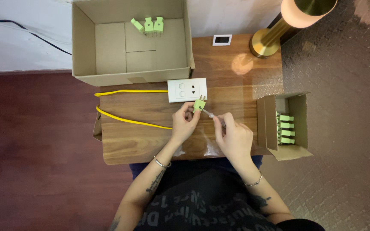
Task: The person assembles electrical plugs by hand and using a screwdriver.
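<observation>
Head view, looking straight down.

1. Left hand (185, 122): closed in a pinch on a small green plug (199, 105), held with its metal prongs pointing up and away, toward the socket panel. Held at the body, so the prongs stay free.

2. Right hand (233, 136): fingers curled shut around a thin tool (213, 115), likely a small screwdriver, though it is too slim to be sure. Its tip meets the lower edge of the green plug, so one hand steadies while the other works.

3. White socket panel (187, 90): lies flat on the wooden surface (133, 141), just beyond the plug and near enough to touch its prongs. A yellow cable (125, 119) leaves its left side, loops off the surface edge and comes back across the wood.

4. Small cardboard box (298, 122): on its side at the right edge of the surface, mouth facing the hands. It holds a stack of about 4 green plugs (285, 129), within easy reach of the right hand.

5. Large cardboard box (84, 47): open, at the far left of the surface. 3 green plugs (148, 25) lie grouped at its far wall, well apart from the rest.

6. Brass lamp (275, 36): far right corner, lit, shade overhanging. Small white framed device (222, 40) beside it.

7. Clear plastic wrappers (213, 149): near edge, between the wrists.
</observation>
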